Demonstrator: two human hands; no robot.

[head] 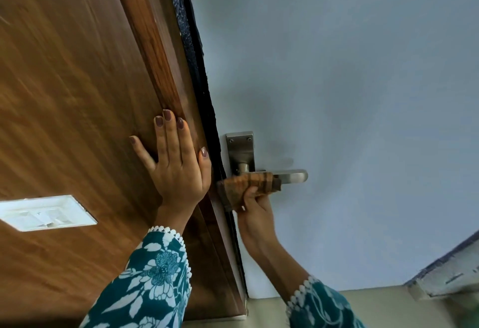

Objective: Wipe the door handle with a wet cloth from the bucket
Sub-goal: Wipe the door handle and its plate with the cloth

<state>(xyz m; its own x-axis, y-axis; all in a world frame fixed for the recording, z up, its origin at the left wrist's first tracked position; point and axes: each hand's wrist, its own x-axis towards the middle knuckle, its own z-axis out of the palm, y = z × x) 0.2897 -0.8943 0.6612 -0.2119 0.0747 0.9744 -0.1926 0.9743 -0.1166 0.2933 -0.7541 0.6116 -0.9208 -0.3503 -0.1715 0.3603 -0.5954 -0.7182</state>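
The right hand [252,204] has its fingers closed on the soft, limp cloth [248,185] draped over the stiff, probably slippery handle [290,175], best gripped bunched, while the left hand [176,161] lies flat, fingers spread, holding nothing.

1. Your brushed silver metal lever door handle [290,176] juts out level from a tall rectangular backplate of the same metal, screwed at its top corners to the pale blue-grey door face, close to the door's dark edge.
2. Only the handle's rounded free end and its short neck at the backplate show; the middle stretch is covered.
3. Your folded brown cloth with darker stripes [248,187] is wrapped over that middle stretch, touching the lever from above and in front.
4. The cloth's bulk hangs below and left of the lever, bunched in a thick wad; whether it is wet cannot be told.
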